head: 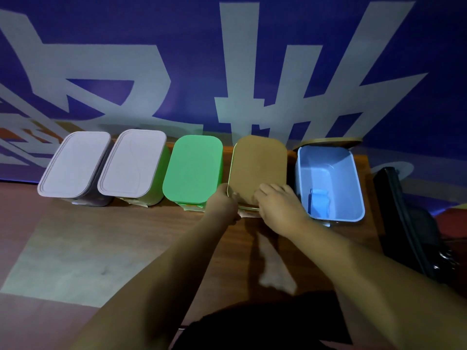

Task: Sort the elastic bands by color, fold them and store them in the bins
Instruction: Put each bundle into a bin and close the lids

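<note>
Left grip [222, 200]: clenched on the near-left corner of the brown lid [257, 162], fingers curled round the edge. Right grip [278, 205]: released, fingers laid roughly straight across the lid's near-right part, resting on top. Can't tell if the thumb hooks the edge.

The lid sits on the fourth bin from the left, just right of frame center. Only a pale rim of that bin shows along the lid's left side.

Just right of it: blue bin [358, 188], uncovered. One folded blue band [319, 202] lies on its floor at the near end. A wooden lid [328, 142] is behind it, against the wall.

Left of the grips, in a row: green-lidded bin [193, 168], then two lilac-lidded bins [131, 162] [73, 164], all covered.

All on a wood table [126, 236]. Black bag [404, 223] at the right edge of the frame. Blue banner [177, 46] with pale characters fills the upper frame.
</note>
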The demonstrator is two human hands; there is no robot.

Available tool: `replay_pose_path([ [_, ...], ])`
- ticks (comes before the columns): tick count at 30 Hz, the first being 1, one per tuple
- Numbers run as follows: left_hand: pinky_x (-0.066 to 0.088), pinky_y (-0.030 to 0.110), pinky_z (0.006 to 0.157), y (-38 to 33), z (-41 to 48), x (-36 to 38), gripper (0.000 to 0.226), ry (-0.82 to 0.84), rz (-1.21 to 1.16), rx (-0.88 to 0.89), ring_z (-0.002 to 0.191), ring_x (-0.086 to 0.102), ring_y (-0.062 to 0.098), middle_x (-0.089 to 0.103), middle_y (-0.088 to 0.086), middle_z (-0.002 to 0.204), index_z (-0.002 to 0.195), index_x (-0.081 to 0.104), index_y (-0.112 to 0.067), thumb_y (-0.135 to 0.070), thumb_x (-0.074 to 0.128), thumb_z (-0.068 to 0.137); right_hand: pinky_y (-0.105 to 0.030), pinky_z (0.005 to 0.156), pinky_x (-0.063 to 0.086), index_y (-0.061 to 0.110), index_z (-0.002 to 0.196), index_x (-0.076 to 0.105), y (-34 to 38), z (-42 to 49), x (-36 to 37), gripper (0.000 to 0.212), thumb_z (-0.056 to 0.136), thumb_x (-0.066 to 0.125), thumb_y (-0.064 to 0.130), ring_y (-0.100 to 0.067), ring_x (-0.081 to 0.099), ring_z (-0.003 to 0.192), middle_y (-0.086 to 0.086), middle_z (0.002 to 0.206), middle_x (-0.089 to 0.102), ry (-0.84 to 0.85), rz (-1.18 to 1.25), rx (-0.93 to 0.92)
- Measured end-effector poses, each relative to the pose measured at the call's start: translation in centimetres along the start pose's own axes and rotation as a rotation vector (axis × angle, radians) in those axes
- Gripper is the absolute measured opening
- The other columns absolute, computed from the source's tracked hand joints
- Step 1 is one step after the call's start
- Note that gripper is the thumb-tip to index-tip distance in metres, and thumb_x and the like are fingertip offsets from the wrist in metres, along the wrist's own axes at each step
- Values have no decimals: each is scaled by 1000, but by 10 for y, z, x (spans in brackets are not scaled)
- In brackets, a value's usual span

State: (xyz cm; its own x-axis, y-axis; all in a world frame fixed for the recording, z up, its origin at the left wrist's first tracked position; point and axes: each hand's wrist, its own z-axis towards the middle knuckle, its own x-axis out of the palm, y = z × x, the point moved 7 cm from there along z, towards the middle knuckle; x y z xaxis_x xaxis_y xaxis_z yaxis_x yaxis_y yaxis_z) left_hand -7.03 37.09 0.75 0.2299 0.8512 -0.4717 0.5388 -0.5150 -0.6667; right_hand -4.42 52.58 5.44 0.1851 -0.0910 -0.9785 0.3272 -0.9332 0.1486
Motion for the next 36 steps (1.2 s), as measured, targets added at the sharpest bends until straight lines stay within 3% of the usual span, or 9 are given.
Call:
replay_pose_path([
  [2,66,50,57,-3,1,-1,37,-19,59,9,71,77,33,69,14,104,141,48,-27,-33,52,105,-44,106,42,23,114,65,-13,2,-6,18,99,55,26,-26,51,125,3,131,53,-75,37,66],
  [4,66,50,60,-5,2,-1,39,-40,99,30,79,76,35,68,14,109,141,45,-30,-35,54,103,-46,115,39,24,122,64,-29,3,-9,26,99,59,35,-28,45,136,1,146,45,-125,72,179],
  [7,64,54,83,-5,8,3,48,-49,156,83,99,72,40,69,16,120,144,40,-33,-39,55,99,-50,121,38,24,142,52,-46,4,1,48,100,59,48,-36,37,148,-8,165,26,-65,147,369],
  [9,59,50,96,-11,7,4,51,-52,199,122,110,68,43,67,18,127,149,39,-25,-35,55,102,-47,115,46,23,149,44,-51,6,11,56,102,58,49,-36,46,143,-10,170,16,-7,239,430],
  [12,50,45,99,-19,5,3,46,-65,292,180,115,62,43,59,22,132,146,42,-14,-31,53,106,-38,99,58,22,151,37,-50,6,19,57,104,56,48,-31,63,124,-7,174,7,7,310,451],
  [17,49,44,90,-24,2,5,33,-76,373,261,108,59,44,60,25,123,135,49,-4,-21,50,107,-35,93,56,19,156,32,-54,2,21,62,106,54,48,-30,66,121,-8,177,3,23,346,498],
  [23,45,37,83,-22,1,4,38,-65,288,196,108,65,42,67,18,121,136,50,-14,-28,53,101,-36,95,56,20,156,31,-55,4,20,63,105,54,50,-31,65,124,-9,177,4,37,351,486],
  [30,48,40,98,-26,-8,-2,56,-80,199,140,123,61,40,65,16,138,151,45,-16,-25,58,97,-36,92,55,19,154,33,-57,1,21,62,105,55,49,-32,66,121,-9,176,5,31,364,479],
  [36,50,45,100,-21,-11,-2,49,-87,165,110,121,62,41,64,18,136,143,43,-12,-22,59,98,-38,93,59,19,146,41,-53,1,19,55,103,55,52,-31,64,116,-9,171,13,17,311,389],
])
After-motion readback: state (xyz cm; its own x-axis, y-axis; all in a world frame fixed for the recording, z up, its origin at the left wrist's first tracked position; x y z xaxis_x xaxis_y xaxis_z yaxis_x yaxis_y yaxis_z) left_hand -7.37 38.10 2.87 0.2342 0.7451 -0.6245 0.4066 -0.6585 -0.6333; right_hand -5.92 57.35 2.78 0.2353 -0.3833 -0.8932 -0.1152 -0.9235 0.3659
